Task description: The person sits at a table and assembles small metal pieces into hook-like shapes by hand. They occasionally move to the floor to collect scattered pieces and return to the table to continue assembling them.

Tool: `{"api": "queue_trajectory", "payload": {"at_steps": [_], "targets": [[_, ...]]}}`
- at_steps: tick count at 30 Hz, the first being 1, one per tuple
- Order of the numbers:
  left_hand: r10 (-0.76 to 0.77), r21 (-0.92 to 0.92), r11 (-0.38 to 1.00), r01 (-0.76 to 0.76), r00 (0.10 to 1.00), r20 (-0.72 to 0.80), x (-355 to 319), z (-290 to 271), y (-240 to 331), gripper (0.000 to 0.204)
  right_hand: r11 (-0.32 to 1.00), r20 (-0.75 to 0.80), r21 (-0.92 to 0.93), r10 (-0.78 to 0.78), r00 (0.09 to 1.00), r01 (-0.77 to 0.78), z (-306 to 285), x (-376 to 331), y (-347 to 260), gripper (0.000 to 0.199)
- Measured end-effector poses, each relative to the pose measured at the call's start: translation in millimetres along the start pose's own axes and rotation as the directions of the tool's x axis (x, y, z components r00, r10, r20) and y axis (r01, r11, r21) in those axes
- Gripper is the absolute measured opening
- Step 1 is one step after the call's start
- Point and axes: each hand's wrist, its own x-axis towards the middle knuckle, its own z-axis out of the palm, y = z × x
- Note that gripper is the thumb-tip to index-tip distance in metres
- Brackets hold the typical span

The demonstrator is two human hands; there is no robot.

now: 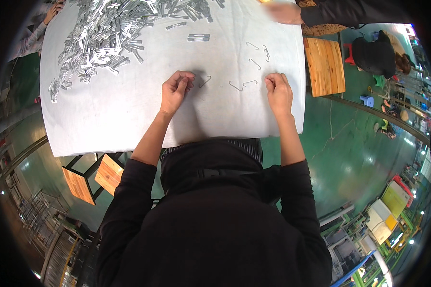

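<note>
My left hand (174, 93) is over the middle of the white-covered table (110, 124), its fingers curled in a pinch. Whatever they hold, if anything, is too small to make out. Just right of it lies a thin S-shaped wire hook (205, 81). My right hand (280, 95) is near the table's right edge, thumb and fingers also pressed together, and I cannot see what is between them. Several more bent wire hooks (250, 83) lie between my hands and farther back. Beyond them, a small pair of flat metal pieces (198, 37) rests side by side.
A large heap of flat grey metal pieces (105, 33) covers the table's far left. Another person's hand (283, 13) reaches over the far right corner, and a further hand (54, 10) shows at the far left edge. A wooden stool (324, 66) stands beside the table.
</note>
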Motion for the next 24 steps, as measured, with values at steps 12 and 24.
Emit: {"api": "queue_trajectory", "payload": {"at_steps": [12,24], "targets": [[0.044,-0.004,0.999,-0.044,0.999,-0.003,6.0,-5.7,-5.3,0.017,0.981,0.188,0.026,-0.193,0.963,0.192,30.0,-17.0,-37.8,0.011],[-0.047,0.103,0.994,0.025,0.974,0.223,1.2,36.3,43.4,0.025,0.447,0.674,0.647,0.042,0.737,-0.617,19.3,-28.8,-49.2,0.016]]}}
